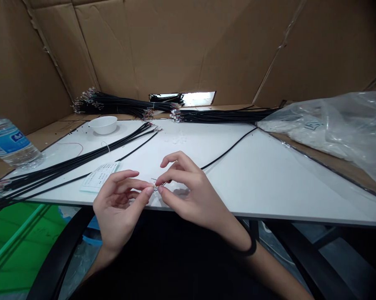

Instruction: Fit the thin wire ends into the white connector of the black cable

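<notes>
My left hand (pixel 122 204) and my right hand (pixel 184 187) meet over the near edge of the white table (pixel 269 175). Both pinch the thin wire ends of a black cable (pixel 228 151) that runs away to the upper right. The fingertips touch at the small bare wires, which are too fine to make out well. A loose bundle of black cables (pixel 72 164) lies to the left of my left hand, next to a small printed paper label (pixel 100 177).
A white bowl (pixel 103 124) stands at the back left, a water bottle (pixel 9 143) at the far left. More black cable bundles (pixel 125 104) lie along the back by the cardboard wall (pixel 175 46). A clear plastic bag (pixel 334 125) sits at the right.
</notes>
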`<state>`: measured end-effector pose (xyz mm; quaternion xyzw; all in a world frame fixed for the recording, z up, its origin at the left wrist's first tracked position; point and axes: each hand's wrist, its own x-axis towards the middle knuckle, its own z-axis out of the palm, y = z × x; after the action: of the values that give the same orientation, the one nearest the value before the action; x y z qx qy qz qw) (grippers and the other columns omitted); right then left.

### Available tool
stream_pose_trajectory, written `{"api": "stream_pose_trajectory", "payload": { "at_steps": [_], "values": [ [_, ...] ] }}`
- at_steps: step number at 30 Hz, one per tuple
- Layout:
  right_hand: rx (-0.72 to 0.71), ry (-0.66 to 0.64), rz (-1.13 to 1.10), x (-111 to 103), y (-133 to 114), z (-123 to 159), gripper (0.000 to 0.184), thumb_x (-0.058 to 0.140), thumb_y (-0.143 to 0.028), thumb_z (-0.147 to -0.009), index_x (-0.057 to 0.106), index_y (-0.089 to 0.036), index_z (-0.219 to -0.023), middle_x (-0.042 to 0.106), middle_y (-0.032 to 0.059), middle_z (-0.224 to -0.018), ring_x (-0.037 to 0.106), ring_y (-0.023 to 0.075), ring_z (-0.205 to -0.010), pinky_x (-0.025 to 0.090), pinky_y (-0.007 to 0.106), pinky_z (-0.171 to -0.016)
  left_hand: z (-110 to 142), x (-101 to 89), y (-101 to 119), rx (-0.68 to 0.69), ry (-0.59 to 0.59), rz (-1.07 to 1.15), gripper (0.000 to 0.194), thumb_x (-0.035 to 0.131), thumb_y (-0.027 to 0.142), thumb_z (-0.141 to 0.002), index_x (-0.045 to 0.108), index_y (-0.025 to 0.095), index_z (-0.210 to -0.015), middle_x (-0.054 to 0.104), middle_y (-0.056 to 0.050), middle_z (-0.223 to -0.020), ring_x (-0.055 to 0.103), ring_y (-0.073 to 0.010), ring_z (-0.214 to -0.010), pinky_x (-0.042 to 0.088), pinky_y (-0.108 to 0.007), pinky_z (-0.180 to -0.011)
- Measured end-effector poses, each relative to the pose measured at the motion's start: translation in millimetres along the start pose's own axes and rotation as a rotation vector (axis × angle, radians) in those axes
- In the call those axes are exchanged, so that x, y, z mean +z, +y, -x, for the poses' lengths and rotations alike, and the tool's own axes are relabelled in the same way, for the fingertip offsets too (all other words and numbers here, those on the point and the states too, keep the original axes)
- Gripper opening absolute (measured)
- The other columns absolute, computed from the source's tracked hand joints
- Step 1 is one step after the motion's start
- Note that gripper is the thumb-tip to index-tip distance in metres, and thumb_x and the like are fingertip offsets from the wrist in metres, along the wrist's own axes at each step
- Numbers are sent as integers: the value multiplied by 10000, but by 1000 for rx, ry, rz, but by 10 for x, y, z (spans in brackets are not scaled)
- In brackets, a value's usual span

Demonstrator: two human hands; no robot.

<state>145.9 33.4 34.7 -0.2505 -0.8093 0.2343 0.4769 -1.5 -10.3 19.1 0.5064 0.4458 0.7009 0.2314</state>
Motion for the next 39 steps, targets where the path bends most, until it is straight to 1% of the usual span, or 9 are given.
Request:
{"api": "stream_pose_trajectory", "payload": {
  "at_steps": [6, 11, 13, 17, 22, 26, 31, 35, 39],
  "values": [
    [18, -11, -9, -9, -5, -5, 125, 586, -77, -825, 652, -182, -805, 523, 57, -1063, 558, 106, -694, 509, 305, -690, -4, -1, -13, -4, 7, -2, 304, 796, 123, -703, 617, 199, -938, 736, 18, -695, 690, -142, -610, 534, -209, -528],
    [5, 12, -19, -15, 3, -11, 116, 604, -102, -842, 661, -191, -795, 545, 59, -1011, 588, 178, -915, 509, 331, -798, -13, -16, -45, 24, -2, -26, 292, 792, 143, -711, 626, 193, -947, 728, 11, -707, 683, -140, -611, 538, -206, -518],
    [0, 17, -27, -15, 3, -16, 113, 608, -107, -849, 660, -188, -791, 545, 59, -996, 582, 182, -954, 498, 335, -841, -17, -24, -59, 34, -11, -28, 288, 785, 144, -719, 632, 198, -958, 724, 11, -718, 679, -138, -620, 539, -202, -513],
    [2, 11, -44, -23, 1, -21, 129, 592, -94, -853, 641, -184, -774, 542, 60, -994, 578, 176, -937, 489, 338, -850, -25, -34, -78, 70, -44, -55, 265, 762, 150, -743, 645, 198, -975, 708, -2, -741, 678, -148, -665, 552, -210, -529],
    [28, -6, -64, -39, -1, -15, 156, 571, -82, -857, 614, -188, -751, 542, 57, -1006, 573, 173, -912, 490, 337, -826, -34, -23, -88, 112, -63, -101, 203, 732, 153, -772, 667, 200, -959, 716, -38, -914, 675, -151, -742, 561, -219, -569],
    [30, -7, -69, -41, -5, -15, 166, 566, -89, -867, 605, -189, -741, 548, 56, -1006, 573, 176, -915, 485, 339, -829, -41, -19, -90, 66, -74, -127, 214, 741, 157, -777, 684, 213, -975, 724, -19, -837, 701, -162, -782, 571, -206, -592],
    [41, -3, -68, -37, -10, -17, 170, 558, -80, -864, 594, -186, -736, 549, 55, -1007, 574, 173, -912, 480, 334, -821, -44, -36, -74, 43, -95, -130, 176, 740, 167, -777, 699, 216, -941, 707, -11, -799, 691, -154, -754, 567, -201, -591],
    [47, -5, -77, -42, -13, -18, 169, 557, -77, -856, 592, -182, -728, 545, 55, -1007, 574, 169, -906, 475, 328, -816, -59, -70, -57, 45, -170, -140, 163, 725, 158, -791, 727, 239, -932, 700, -3, -812, 667, -134, -710, 561, -195, -585],
    [52, 2, -72, -46, -20, -19, 163, 555, -78, -847, 595, -186, -732, 542, 56, -1007, 572, 177, -930, 466, 345, -853, -99, -107, -42, -2, -271, -99, 132, 698, 168, -827, 768, 249, -904, 710, -16, -841, 647, -123, -652, 559, -192, -543]
  ]
}}
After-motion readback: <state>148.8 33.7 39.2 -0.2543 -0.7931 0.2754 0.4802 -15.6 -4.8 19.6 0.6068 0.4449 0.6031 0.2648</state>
